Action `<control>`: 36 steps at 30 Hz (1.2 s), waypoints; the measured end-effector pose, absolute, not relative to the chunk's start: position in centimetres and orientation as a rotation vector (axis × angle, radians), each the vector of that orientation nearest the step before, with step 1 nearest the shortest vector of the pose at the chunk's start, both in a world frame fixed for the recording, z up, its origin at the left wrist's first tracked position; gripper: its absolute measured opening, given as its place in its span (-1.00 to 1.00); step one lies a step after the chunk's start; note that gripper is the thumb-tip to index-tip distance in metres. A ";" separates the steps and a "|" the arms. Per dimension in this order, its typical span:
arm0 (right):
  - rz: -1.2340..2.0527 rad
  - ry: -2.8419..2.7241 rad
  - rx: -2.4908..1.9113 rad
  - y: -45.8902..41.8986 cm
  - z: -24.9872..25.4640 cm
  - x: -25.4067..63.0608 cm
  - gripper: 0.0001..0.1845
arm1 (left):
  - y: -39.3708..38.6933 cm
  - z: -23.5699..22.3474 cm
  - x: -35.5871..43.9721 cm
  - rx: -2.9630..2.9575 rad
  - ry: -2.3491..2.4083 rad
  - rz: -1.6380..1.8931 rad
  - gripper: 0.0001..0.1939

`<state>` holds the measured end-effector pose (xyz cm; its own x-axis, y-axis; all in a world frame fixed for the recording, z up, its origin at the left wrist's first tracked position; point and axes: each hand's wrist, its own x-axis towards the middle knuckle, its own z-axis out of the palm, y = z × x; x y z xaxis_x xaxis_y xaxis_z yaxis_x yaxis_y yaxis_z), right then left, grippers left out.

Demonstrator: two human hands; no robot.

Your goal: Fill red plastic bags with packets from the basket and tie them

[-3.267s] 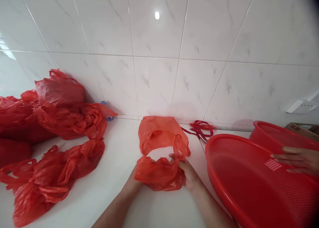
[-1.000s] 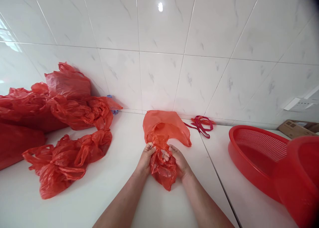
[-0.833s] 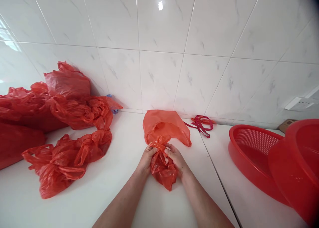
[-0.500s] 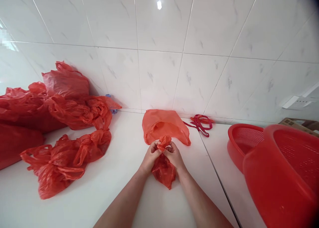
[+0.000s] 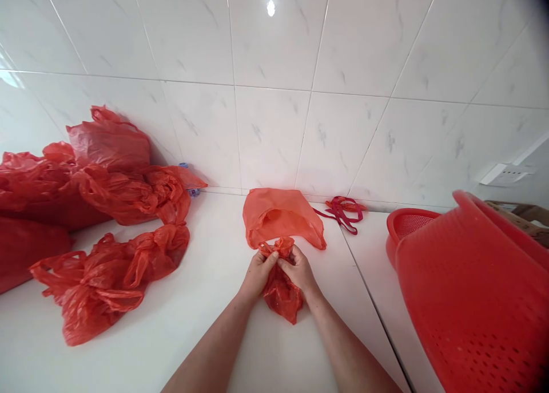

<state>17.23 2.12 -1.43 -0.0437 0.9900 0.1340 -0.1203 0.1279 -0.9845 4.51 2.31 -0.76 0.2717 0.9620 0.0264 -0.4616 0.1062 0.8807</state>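
Observation:
In the head view, a small red plastic bag [image 5: 283, 298] is between my two hands above the white tabletop [image 5: 210, 261]. My left hand [image 5: 261, 270] is closed on the gathered top of the bag, its thumb pressed on the plastic. My right hand [image 5: 299, 271] pinches the same gathered part from the other side. The lower end of the bag hangs toward me; what it contains, I cannot make out. Just beyond my hands, a flat red plastic bag [image 5: 285, 207] lies with its mouth toward me.
Several filled red bags [image 5: 109, 144] are heaped at the left by the tiled wall, with a knotted red bag [image 5: 103, 284] nearer. Right of the flat bag lies a dark red strap [image 5: 345, 213]. Red plastic baskets [image 5: 467, 278] stand at the right, before a cardboard box [image 5: 521, 215].
My fingers have shifted on the bag's gathered top, and a loop of plastic now spreads out to the left. The near basket at the right has turned and shows its outer side.

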 end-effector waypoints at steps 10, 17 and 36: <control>1.486 -1.229 -0.962 2.7 -2.1 18.1 -0.65 | 2.6 -0.8 4.2 0.631 0.507 1.224 -0.75; 1.623 -1.097 -0.875 2.4 -1.0 18.0 -0.79 | 2.2 -0.4 4.4 0.750 0.523 1.104 -0.75; 1.468 -1.253 -0.993 1.4 -0.1 18.4 -0.53 | 2.0 -1.5 4.2 1.288 1.101 1.382 -0.53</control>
<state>18.37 1.37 -0.09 -0.2369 0.9715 -0.0075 -0.1452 -0.0430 -0.9885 4.22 2.02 -1.50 -0.0302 0.9840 0.1758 -0.0482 -0.1771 0.9830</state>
